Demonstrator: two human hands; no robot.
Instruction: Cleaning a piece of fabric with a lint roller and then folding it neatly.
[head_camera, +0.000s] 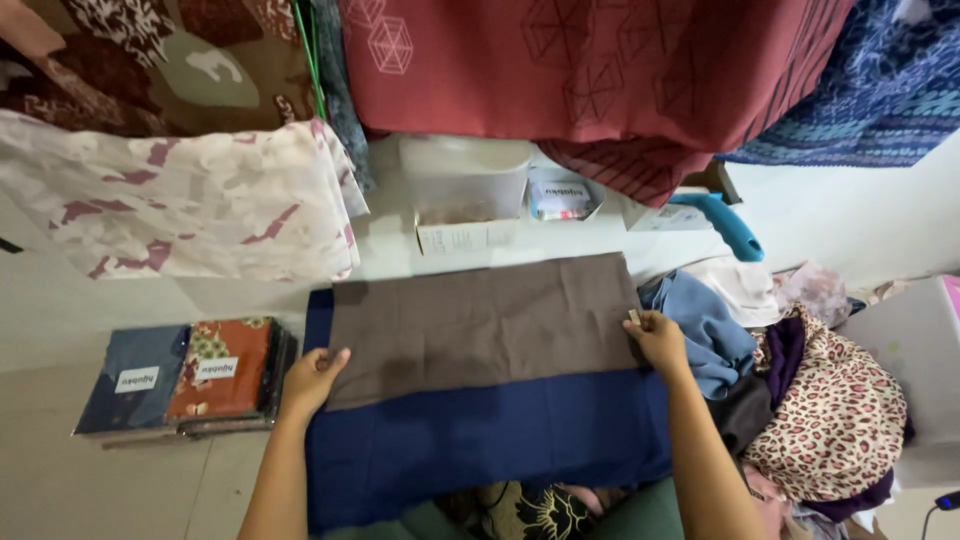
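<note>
Brown cloth (480, 320): matt woven, smooth, lying on matt navy cloth (480, 440). At 3 o'clock, leopard-print fabric (835, 420), soft-looking. At 9 o'clock, packaged fabrics (185, 375), probably in glossy plastic wrap. At 12 o'clock, translucent plastic container (465, 180).

- Folded cloth (480, 325) lies on a larger cloth (480, 440) on the floor (90, 490).
- Packets (185, 380) left of it.
- Clothes heap (800, 390) right.
- Boxes (480, 195) behind, under hanging fabrics (590, 70).
</note>
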